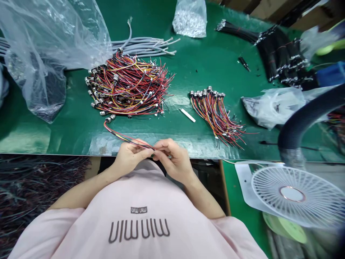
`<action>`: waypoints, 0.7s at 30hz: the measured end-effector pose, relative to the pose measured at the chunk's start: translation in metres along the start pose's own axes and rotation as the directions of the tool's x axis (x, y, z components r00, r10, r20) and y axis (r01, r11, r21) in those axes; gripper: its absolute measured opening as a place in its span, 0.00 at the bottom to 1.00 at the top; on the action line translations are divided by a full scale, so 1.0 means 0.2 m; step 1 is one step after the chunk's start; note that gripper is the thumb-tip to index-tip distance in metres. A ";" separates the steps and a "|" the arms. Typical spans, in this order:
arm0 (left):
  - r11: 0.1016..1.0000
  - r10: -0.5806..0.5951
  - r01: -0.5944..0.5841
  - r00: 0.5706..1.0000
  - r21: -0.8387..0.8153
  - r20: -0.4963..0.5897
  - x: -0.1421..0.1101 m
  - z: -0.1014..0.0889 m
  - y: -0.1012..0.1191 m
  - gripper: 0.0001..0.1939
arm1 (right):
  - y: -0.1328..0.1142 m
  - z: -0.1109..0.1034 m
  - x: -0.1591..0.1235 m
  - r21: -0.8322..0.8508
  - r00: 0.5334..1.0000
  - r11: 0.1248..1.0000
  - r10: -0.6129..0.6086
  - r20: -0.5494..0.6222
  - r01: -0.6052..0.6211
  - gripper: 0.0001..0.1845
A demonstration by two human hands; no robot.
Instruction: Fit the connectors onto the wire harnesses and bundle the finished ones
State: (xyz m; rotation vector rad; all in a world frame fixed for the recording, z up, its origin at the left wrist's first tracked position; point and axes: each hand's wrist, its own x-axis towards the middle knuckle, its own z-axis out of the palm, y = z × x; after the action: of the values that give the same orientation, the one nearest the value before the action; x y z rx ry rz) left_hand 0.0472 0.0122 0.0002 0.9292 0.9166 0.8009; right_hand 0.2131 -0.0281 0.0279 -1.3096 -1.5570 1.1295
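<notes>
Left hand (128, 157) pinches wire lead (118, 134), right hand (176, 160) its loose end; likely light, limp, best held mid-length.

Green table, glossy and crowded with wires and bags.
The table (221, 68) carries a big heap (134, 86) of red, yellow, black and white wires, metal connectors mostly to the left; one more wire set (115, 134) has its connector end just in front. Behind the heap lie grey cables (151, 46), with a large clear bag (54, 32) over part of them. Right of the heap come a white stick (188, 115), then a smaller bundle (215, 115) fanned toward the near edge. Farther back sit a bag of silvery bits (190, 18), a black tool (244, 63) and black cables (275, 54); a whitish bag (283, 104) lies nearer.
</notes>
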 end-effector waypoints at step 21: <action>0.910 -0.046 -0.088 0.950 -0.406 -0.308 0.06 -0.09 0.05 0.13 | 0.07 -0.18 -0.06 0.003 0.993 0.993 0.117 0.000 -0.117 0.10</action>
State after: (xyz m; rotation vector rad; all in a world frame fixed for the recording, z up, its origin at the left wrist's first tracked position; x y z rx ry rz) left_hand 0.0342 0.0307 0.0000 0.4434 0.9561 1.1326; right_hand 0.2527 -0.0334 0.0242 -1.4141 -1.4942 1.2030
